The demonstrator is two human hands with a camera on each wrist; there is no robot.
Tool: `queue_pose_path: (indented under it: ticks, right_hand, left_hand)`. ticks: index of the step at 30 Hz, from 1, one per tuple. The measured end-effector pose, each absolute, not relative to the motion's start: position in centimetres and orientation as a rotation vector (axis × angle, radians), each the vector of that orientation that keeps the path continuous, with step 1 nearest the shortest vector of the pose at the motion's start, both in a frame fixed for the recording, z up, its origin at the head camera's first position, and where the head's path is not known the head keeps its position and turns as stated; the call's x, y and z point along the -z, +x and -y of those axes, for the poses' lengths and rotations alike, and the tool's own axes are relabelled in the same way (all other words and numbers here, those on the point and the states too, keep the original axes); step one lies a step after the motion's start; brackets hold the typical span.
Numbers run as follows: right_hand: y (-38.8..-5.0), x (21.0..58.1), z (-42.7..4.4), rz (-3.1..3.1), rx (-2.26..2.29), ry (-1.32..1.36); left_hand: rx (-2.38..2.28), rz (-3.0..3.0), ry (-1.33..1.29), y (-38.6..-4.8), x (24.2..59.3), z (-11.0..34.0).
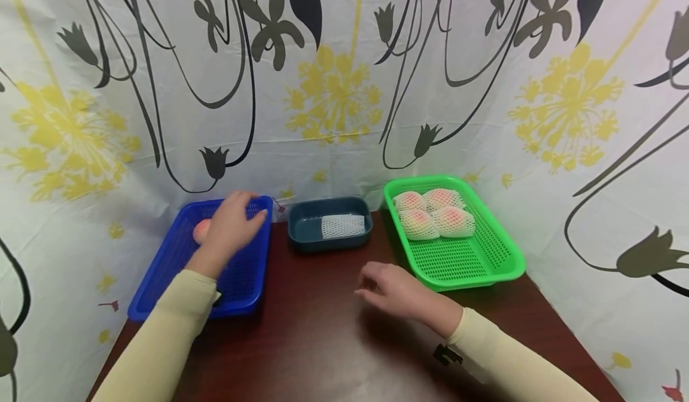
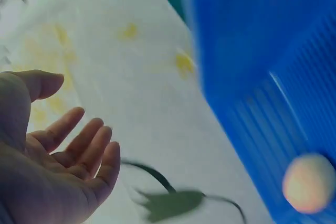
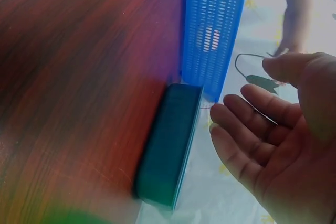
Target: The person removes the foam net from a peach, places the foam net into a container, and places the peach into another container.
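My left hand (image 1: 232,222) hovers above the blue basket (image 1: 265,264), its fingers loosely bent around nothing. A pink and yellow peach-like fruit (image 1: 201,231) lies in that basket, partly covered by the hand; the left wrist view shows the fruit (image 2: 310,183) apart from the fingers. Over the table, just left of the green basket (image 1: 500,252), my right hand (image 1: 395,291) is held with relaxed, slightly curved fingers and an empty palm. Inside the green basket sit several similar fruits (image 1: 454,221) in white foam nets, grouped toward its far end.
Between the two baskets, a dark teal tray (image 1: 301,247) stands at the back against the patterned cloth (image 1: 344,168). White foam netting (image 1: 343,226) lies in it. The brown tabletop (image 1: 301,342) extends in front.
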State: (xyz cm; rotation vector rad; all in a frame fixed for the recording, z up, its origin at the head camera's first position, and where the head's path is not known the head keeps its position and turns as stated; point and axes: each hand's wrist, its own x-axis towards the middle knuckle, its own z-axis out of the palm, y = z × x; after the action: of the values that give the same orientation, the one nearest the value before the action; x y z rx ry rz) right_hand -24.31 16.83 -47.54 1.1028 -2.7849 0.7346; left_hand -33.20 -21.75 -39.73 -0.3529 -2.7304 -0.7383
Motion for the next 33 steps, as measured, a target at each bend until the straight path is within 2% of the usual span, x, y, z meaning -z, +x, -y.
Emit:
queue_pose_path:
  ticks: [7, 15, 25, 33]
  right_hand:
    - [-24.4, 47.8, -16.7, 2.744, -0.666, 1.052]
    - [-24.9, 48.7, -16.7, 2.733, -0.658, 1.045]
    - [-25.2, 49.4, -16.9, 2.737, -0.627, 1.037]
    - [-25.4, 48.1, -18.5, 2.733, -0.657, 1.012]
  left_hand:
    - [0.834, 2.586, -0.655, -28.7, 42.0, 15.1]
    - [0.902, 2.588, -0.773, -25.7, 46.5, 10.9]
    - [0.963, 2.597, -0.749, -25.3, 48.2, 9.6]
    - [1.006, 2.541, -0.870, -26.0, 48.9, 8.2]
